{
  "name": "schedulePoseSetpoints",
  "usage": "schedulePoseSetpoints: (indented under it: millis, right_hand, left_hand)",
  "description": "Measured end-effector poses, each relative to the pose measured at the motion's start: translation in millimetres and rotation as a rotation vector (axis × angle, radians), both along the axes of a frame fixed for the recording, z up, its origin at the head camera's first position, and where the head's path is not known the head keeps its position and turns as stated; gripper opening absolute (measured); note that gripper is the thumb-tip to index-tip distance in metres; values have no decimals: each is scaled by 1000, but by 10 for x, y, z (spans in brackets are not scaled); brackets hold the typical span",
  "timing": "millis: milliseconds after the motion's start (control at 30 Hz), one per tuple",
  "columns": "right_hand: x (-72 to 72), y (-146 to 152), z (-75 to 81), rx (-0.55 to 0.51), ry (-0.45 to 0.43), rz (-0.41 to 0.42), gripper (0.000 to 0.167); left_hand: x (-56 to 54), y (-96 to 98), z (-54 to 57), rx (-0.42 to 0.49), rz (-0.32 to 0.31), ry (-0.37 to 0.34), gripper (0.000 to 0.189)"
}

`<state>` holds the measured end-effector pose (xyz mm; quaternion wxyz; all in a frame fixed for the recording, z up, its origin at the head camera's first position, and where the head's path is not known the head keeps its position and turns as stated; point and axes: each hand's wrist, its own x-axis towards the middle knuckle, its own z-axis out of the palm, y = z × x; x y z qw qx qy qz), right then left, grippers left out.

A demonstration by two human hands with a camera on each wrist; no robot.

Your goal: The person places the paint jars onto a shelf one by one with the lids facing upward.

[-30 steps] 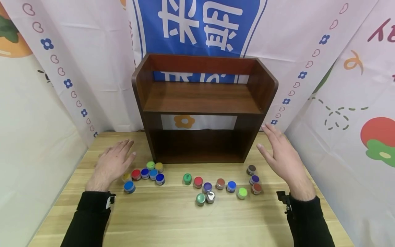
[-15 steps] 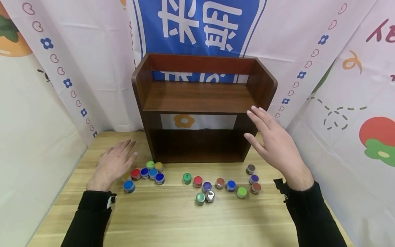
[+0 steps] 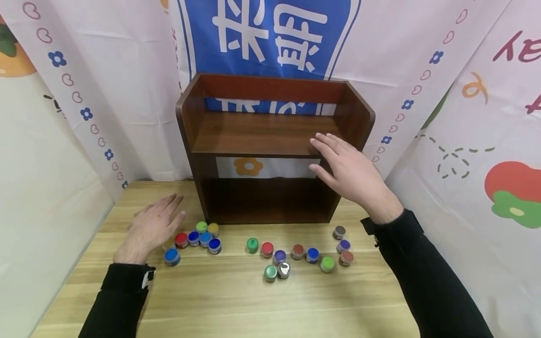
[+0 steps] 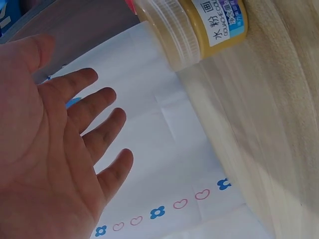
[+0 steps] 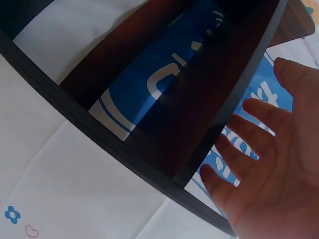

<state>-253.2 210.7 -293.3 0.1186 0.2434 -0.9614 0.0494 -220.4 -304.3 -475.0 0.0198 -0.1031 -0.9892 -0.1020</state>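
In the head view my right hand (image 3: 352,173), fingers extended and holding nothing, hovers in front of the right side of a dark brown two-tier wooden shelf (image 3: 258,134). The right wrist view shows those spread fingers overlapping the shelf's board edge (image 5: 229,107). My left hand (image 3: 150,228), palm down with straight fingers, lies low at the left of the table beside a group of small paint jars. A yellow gouache jar (image 4: 209,30) stands close to it in the left wrist view; in the head view that hand partly hides it. Nearest this hand are a blue jar (image 3: 172,257) and a red jar (image 3: 181,240).
More paint jars stand in front of the shelf, among them a green jar (image 3: 252,245), a lime jar (image 3: 327,264) and a dark brown jar (image 3: 339,232). White printed cloth (image 3: 139,84) hangs behind the wooden table (image 3: 236,310) and at both sides.
My right hand has moved left from beside the shelf to before its right part, slightly higher. The left hand stays in place, and the jars stand as before. The head view has shifted slightly.
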Motion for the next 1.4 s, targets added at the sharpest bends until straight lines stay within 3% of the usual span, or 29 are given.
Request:
schedulePoseSetpoints:
  millis: [200,367,600,867,1100,1400]
  right_hand:
    - [-145,-61,49,47,-58,-34,71]
    - [-227,-73,65,59,-59,-46,63]
    - [-273,-90,72,54,-65,-50,59]
    - [-275,-87,79,54,-81,-61,59]
    - [-271,-75,103,62,-94,-66,59]
    - [-268,-95,120,74,-96,-65,59]
  left_hand:
    - [22,9,13,-5,-18,-15,68]
    - [50,-31,52,12,-66,-70,67]
    - [86,-70,109,137,-139,-176,72]
    - [90,-112,137,236,-206,-274,52]
    - [37,-79,114,244,-189,-321,45]
    - [-1,-89,87,228,-147,-325,24]
